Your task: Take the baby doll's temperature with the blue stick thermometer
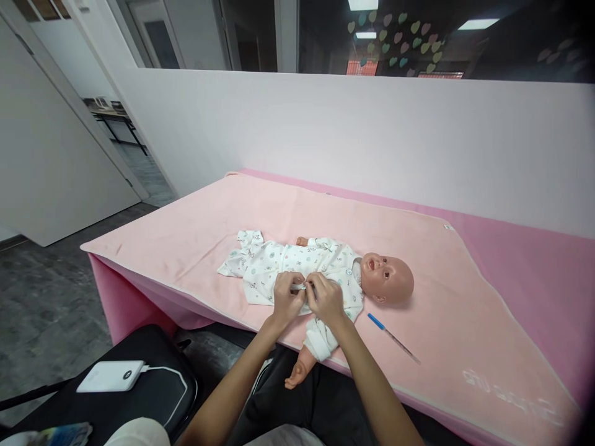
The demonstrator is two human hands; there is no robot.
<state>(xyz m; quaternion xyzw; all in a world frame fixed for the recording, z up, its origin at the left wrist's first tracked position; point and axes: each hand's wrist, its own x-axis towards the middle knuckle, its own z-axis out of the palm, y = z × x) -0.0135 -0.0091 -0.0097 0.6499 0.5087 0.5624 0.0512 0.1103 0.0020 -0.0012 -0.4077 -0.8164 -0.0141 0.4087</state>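
Observation:
A baby doll (387, 279) lies on its back across the pink blanket, its head to the right. It wears a white patterned baby outfit (264, 266), with one sleeve rolled up near the table's front edge. My left hand (288, 296) and my right hand (324, 297) meet at the front of the outfit, around the doll's middle. Both hands are closed, fingertips pinching the outfit's fabric edge between them. Whatever small fastening may be there is hidden by the fingers. To the right of the doll's arm lies a thin metal rod with a blue handle (376, 321).
The pink blanket (465, 310) covers the table, which stands against a white wall (372, 136). At lower left, a white power bank (111, 376) with a cable rests on a black chair (153, 347). A door (56, 136) stands at the left.

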